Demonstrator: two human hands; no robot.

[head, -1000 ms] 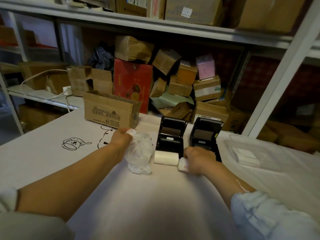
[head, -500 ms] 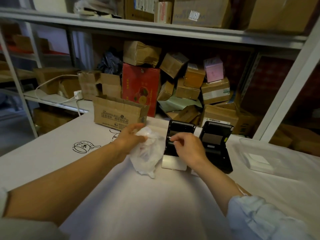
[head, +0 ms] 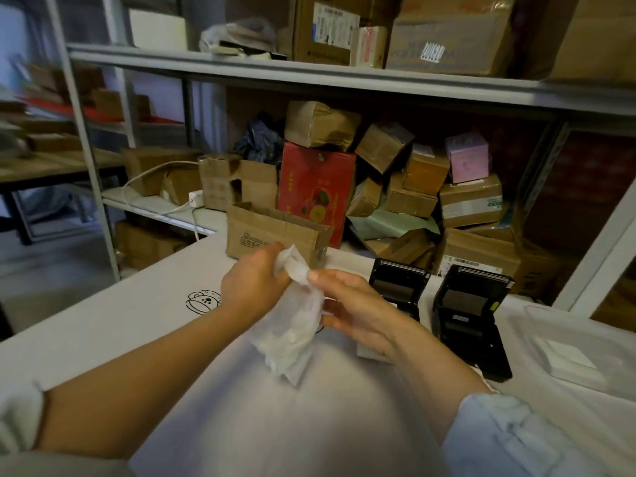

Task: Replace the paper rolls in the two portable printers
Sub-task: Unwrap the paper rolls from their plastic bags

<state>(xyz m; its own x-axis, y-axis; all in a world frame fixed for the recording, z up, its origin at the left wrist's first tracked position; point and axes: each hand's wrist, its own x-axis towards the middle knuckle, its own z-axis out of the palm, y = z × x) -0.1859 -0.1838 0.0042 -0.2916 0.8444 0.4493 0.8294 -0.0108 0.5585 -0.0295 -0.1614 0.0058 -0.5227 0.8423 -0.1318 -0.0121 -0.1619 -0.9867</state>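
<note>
- Up off the white table cover [head: 103, 325]: a crumpled, translucent white plastic bag [head: 292, 325], hanging between both hands.
- Left hand [head: 251, 287] clamped round the bag's bunched neck, fingers curled tight on the plastic.
- Right hand [head: 354, 308] pinching the top edge of the bag between thumb and forefinger, remaining fingers loose against its side.
- Judged step: opening the bag to fish out a fresh paper roll; contents too blurred to make out through the plastic.
- Next move probably calls for parting the mouth, reaching in with the right hand, keeping the left on the neck.
- Just under the right wrist: a white paper roll [head: 370, 352] lying on the table, mostly hidden, apart from either grip.
- Further back, right of the hands: two black portable printers, near one [head: 399, 290] partly behind the right hand, far one [head: 471, 315] beside it, both lids up.
- Paper bays look bare, though too dark to be certain; neither reloaded yet, by the look of it.
- Off to the right: a clear plastic tray [head: 585, 339].
- Beyond: an open brown cardboard box [head: 272, 235] at the table's far edge.
</note>
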